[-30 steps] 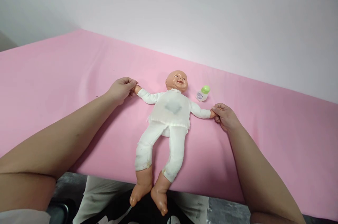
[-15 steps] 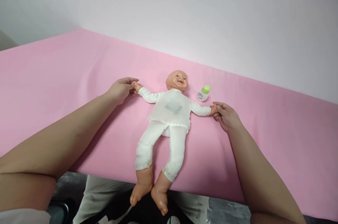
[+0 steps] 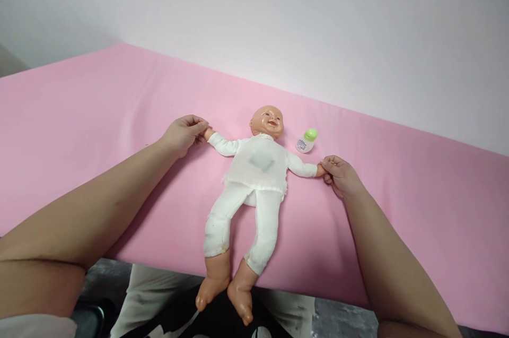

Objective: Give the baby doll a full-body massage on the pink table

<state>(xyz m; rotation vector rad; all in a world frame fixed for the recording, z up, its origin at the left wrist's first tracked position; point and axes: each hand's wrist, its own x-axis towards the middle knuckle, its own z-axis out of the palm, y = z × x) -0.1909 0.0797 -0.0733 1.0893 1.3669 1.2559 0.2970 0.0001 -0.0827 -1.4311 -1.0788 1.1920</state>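
A baby doll point(image 3: 260, 163) in a white top and white trousers lies on its back, its arms stretched out to both sides. My left hand point(image 3: 185, 135) pinches the doll's hand on the left, thumb on top. On the other side, my right hand point(image 3: 340, 174) grips the doll's other hand between thumb and fingers. Both small doll hands are mostly covered by my fingers. A grey-green stain marks the chest of the top. The doll's bare feet point(image 3: 226, 287) hang past the front edge.
The doll rests on a pink-covered table point(image 3: 159, 210). Beside its head stands a small white bottle point(image 3: 305, 144) with a green cap. A pale wall point(image 3: 278, 25) rises behind the table. My legs point(image 3: 155, 295) are below the front edge.
My thumbs and fingers have closed further over the doll's hands, which show less than before. The doll and the bottle stay in place.
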